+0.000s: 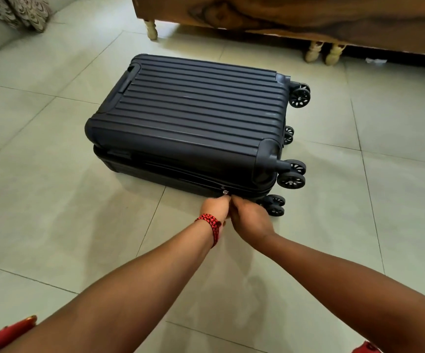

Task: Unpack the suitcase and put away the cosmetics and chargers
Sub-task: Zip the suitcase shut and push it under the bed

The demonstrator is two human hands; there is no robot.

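A dark navy hard-shell suitcase lies flat and closed on the tiled floor, its wheels pointing right. Both of my hands meet at its near side, at the zipper line. My left hand, with a red and black thread band on the wrist, pinches the small metal zipper pull. My right hand is curled right beside it, fingers at the same zipper; what it holds is hidden. The suitcase contents are not visible.
A wooden bed frame on pale turned legs stands behind the suitcase at the top right. A patterned cushion lies at the top left. Pale floor tiles surround the suitcase.
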